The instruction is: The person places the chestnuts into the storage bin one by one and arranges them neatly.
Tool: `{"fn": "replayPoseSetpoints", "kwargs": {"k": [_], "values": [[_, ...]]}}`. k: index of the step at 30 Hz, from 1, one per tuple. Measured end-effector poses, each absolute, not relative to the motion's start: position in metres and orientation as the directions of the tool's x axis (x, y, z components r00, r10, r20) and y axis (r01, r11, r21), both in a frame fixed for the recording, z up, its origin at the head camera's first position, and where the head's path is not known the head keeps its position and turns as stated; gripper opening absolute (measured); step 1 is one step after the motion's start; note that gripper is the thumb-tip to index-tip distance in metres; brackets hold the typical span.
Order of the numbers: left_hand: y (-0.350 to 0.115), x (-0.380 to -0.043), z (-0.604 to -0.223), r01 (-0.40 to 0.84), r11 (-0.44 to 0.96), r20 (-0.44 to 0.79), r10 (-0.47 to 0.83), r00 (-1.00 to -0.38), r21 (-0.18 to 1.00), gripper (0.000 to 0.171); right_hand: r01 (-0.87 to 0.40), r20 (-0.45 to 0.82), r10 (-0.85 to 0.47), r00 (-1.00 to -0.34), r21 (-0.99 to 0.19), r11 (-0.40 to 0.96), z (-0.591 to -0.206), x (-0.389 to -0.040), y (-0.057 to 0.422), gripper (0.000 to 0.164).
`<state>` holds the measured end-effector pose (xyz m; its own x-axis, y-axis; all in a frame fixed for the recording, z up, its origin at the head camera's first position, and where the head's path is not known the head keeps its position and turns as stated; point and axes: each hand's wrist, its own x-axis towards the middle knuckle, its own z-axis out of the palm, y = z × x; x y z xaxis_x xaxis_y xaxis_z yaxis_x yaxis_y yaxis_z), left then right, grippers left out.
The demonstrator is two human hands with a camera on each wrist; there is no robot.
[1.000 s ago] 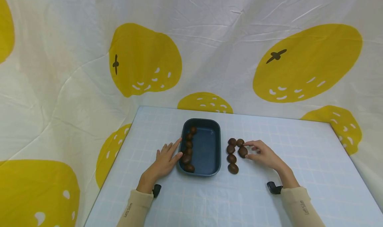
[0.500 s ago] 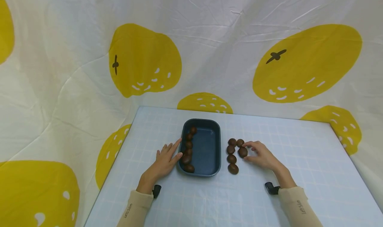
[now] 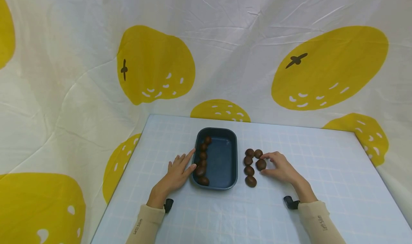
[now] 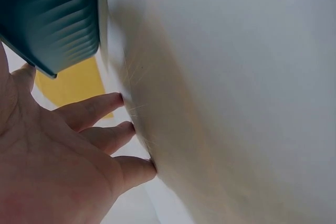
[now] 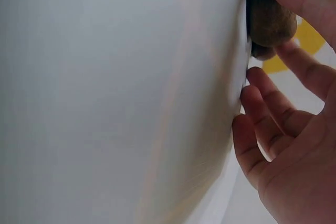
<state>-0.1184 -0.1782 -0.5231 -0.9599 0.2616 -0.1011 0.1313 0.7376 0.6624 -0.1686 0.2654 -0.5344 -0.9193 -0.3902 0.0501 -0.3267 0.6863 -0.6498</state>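
My right hand (image 3: pixel 279 167) has thumb and index finger on opposite sides of a round brown piece (image 3: pixel 261 165), smooth and stone-like, which sits on the table. In the right wrist view the same brown piece (image 5: pixel 272 22) shows between thumb and index finger, while the other fingertips touch the cloth. A smaller brown piece (image 3: pixel 258 153) lies just behind it. To its left runs a column of several similar brown pieces (image 3: pixel 249 170). My left hand (image 3: pixel 176 174) is spread, its thumb and index finger at the left rim of a dark blue tray (image 3: pixel 223 161).
Inside the tray, several brown pieces (image 3: pixel 202 155) form a row along the left wall. A pale checked cloth (image 3: pixel 212 215) covers the table. Behind the table's back edge hangs a white curtain (image 3: pixel 231 65) with yellow fruit prints.
My right hand has shifted slightly left, and its thumb and index finger have come further round the brown piece. The left hand and the tray stay where they were.
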Motion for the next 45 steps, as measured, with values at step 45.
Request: {"fn": "replayPoseSetpoints", "kwargs": {"k": [45], "values": [[-0.179, -0.12, -0.527, 0.13, 0.733, -0.094, 0.257, -0.962, 0.668, 0.061, -0.251, 0.131, -0.231, -0.964, -0.731, 0.635, -0.5, -0.178, 0.228, 0.045]]}}
